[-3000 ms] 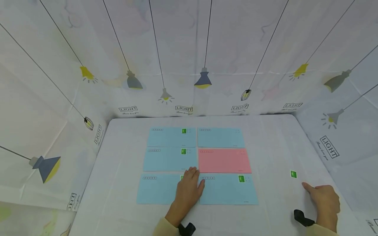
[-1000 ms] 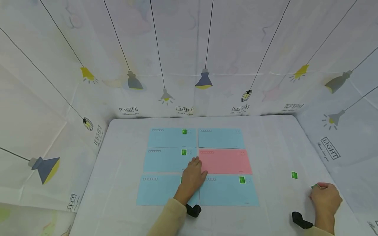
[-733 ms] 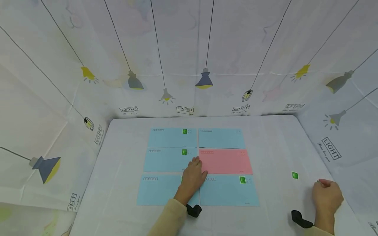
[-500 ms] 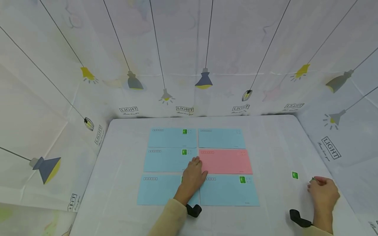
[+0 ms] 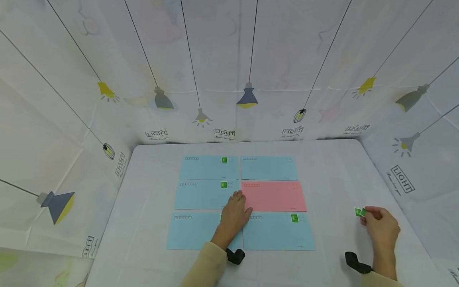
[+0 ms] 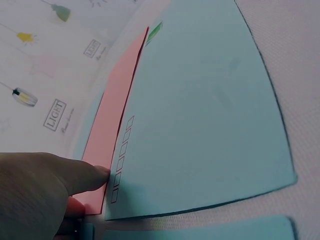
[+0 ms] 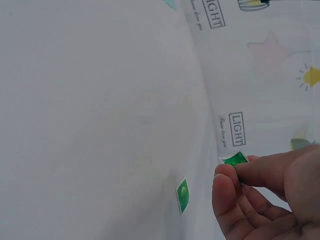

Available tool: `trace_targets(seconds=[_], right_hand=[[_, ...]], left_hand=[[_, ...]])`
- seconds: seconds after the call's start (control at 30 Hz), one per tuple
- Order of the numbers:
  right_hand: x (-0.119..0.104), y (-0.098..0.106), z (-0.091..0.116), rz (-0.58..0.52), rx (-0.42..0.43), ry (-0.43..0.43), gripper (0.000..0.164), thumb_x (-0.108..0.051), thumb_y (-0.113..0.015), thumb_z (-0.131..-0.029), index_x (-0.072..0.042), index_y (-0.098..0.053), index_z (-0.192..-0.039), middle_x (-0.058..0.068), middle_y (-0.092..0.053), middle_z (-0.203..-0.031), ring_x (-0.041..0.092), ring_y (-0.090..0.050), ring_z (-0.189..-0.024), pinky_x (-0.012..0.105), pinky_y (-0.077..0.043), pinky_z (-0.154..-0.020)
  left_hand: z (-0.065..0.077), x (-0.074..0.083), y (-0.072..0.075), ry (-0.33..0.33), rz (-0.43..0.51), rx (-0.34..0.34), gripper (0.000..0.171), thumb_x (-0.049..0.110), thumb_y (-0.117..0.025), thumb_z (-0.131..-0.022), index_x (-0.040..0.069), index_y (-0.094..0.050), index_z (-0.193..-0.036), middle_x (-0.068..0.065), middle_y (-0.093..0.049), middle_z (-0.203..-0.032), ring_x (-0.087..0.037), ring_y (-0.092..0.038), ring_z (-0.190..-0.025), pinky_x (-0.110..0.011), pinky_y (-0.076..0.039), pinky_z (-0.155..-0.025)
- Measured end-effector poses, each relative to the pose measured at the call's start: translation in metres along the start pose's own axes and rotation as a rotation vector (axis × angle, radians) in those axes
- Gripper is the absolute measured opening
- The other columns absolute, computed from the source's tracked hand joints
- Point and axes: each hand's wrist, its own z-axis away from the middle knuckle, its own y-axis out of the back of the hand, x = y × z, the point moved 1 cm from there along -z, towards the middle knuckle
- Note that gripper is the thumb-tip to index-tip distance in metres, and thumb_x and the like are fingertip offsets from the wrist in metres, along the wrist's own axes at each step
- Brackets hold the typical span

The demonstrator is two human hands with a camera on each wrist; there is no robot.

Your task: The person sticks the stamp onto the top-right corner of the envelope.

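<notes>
My right hand (image 5: 383, 228) pinches a small green stamp (image 7: 235, 160) between thumb and fingertips, above the table at the right. Another green stamp (image 7: 183, 196) lies on the table just beyond it, partly covered by the held one in the head view. My left hand (image 5: 234, 218) rests with extended fingers where the envelopes meet, its thumb touching the near edge of the pink envelope (image 5: 274, 196) and the blue envelope (image 5: 276, 237) at front right. That blue envelope bears a green stamp (image 5: 295, 218). The pink one shows no stamp.
Further blue envelopes lie in two columns: back left (image 5: 204, 169), middle left (image 5: 201, 197), front left (image 5: 190, 233) and back right (image 5: 269, 169). Those on the left carry green stamps, the front one mostly hidden. A white cloth with printed lamps (image 5: 247, 95) surrounds the table.
My right hand has picked up a stamp from the table and moved left with it toward the lying stamp. The left hand has shifted slightly right and stayed resting on the envelopes.
</notes>
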Motion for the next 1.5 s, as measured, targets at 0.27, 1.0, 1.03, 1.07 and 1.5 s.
trace_targets(seconds=[0.27,1.0,1.03,1.07,1.5], right_hand=[[-0.022,-0.010,0.013,-0.007,-0.059,0.074,0.035,-0.020,-0.053,-0.102,-0.001,-0.062,-0.130,0.018,-0.069,-0.110,-0.005,-0.059,-0.061,0.014,-0.055,-0.059],[-0.056,-0.033,0.029,-0.218,-0.244,0.245,0.037,-0.019,-0.060,-0.101,0.004,-0.053,-0.128,-0.018,-0.066,-0.082,0.003,-0.074,-0.071,0.024,-0.061,-0.071],[-0.057,-0.033,0.030,-0.221,-0.246,0.243,0.037,-0.020,-0.059,-0.101,0.004,-0.053,-0.129,-0.017,-0.067,-0.082,0.004,-0.074,-0.071,0.024,-0.061,-0.071],[-0.057,-0.034,0.030,-0.219,-0.247,0.242,0.037,-0.020,-0.059,-0.102,0.004,-0.053,-0.129,-0.015,-0.067,-0.083,0.004,-0.074,-0.071,0.024,-0.061,-0.071],[-0.062,-0.039,0.032,-0.148,-0.285,0.290,0.039,-0.018,-0.057,-0.102,0.002,-0.053,-0.136,0.003,-0.069,-0.101,-0.002,-0.070,-0.075,0.017,-0.059,-0.073]], left_hand=[[-0.001,-0.002,-0.003,-0.010,0.000,0.005,0.052,0.032,-0.068,-0.095,-0.005,-0.062,-0.132,-0.019,-0.055,-0.147,-0.030,-0.051,-0.140,-0.043,-0.045,-0.113],[-0.001,-0.003,-0.005,-0.001,0.003,0.012,0.052,0.032,-0.068,-0.095,-0.004,-0.061,-0.133,-0.018,-0.054,-0.147,-0.030,-0.050,-0.140,-0.044,-0.044,-0.114],[-0.001,-0.003,-0.005,0.000,0.005,0.010,0.053,0.032,-0.068,-0.095,-0.004,-0.061,-0.133,-0.018,-0.054,-0.148,-0.030,-0.050,-0.140,-0.044,-0.044,-0.114],[-0.001,-0.003,-0.005,0.002,0.008,0.009,0.053,0.032,-0.068,-0.095,-0.004,-0.061,-0.133,-0.018,-0.054,-0.148,-0.030,-0.050,-0.140,-0.044,-0.044,-0.114],[0.000,-0.003,-0.003,-0.011,0.016,0.020,0.052,0.030,-0.070,-0.094,-0.005,-0.062,-0.131,-0.019,-0.055,-0.146,-0.031,-0.052,-0.139,-0.045,-0.045,-0.112]])
